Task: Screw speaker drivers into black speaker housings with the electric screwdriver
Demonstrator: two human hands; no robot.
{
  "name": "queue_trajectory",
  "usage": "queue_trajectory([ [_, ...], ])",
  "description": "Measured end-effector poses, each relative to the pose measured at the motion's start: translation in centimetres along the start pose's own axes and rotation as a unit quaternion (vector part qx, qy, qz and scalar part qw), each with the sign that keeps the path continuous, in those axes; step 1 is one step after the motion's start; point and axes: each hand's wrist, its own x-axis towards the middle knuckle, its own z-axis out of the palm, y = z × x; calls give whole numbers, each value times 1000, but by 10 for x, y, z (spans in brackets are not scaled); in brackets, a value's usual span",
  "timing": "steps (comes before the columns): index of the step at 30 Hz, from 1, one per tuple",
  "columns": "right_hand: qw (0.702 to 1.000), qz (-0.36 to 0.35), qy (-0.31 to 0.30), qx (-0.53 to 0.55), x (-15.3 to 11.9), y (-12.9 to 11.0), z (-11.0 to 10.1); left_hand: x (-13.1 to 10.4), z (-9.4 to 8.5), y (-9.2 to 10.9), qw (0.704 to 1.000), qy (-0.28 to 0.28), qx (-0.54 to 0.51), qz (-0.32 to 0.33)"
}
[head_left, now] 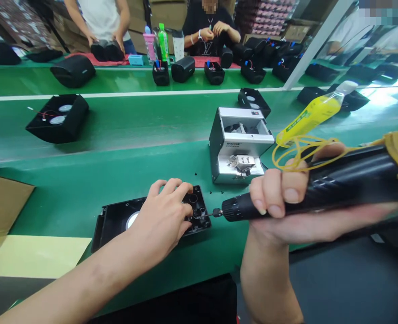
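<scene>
My right hand [279, 202] is wrapped round a black electric screwdriver [347, 180], which points left. The thin bit of the screwdriver reaches the right end of a black plastic housing [116, 220] lying on the green bench. Over that housing rests my left hand [168, 209], its fingers bent and somewhat apart near the bit; whether the fingertips pinch anything small is hidden. A white round part [132, 220] shows inside the housing, partly behind my left wrist. Several tiny dark screws [211, 192] lie on the bench beyond the housing.
A silver screw feeder [237, 148] stands behind my hands. A yellow bottle [311, 114] lies tilted at the right, near a looped yellow band [291, 155]. A black speaker box [60, 118] sits back left, cardboard [13, 198] at the left edge. People work across the bench.
</scene>
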Motion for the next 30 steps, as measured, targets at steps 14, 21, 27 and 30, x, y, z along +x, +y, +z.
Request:
queue_trajectory([
  [14,993,55,-103,21,-34,17,5,-15,10,-13,987,82,-136,3],
  [21,997,40,-61,29,-30,12,8,-19,9,-12,988,85,-130,-3],
  [27,998,55,-1,17,-25,0,18,-24,7,-13,989,76,-127,-2],
  [30,998,57,9,13,-21,-5,22,-25,6,-12,991,68,-115,8],
])
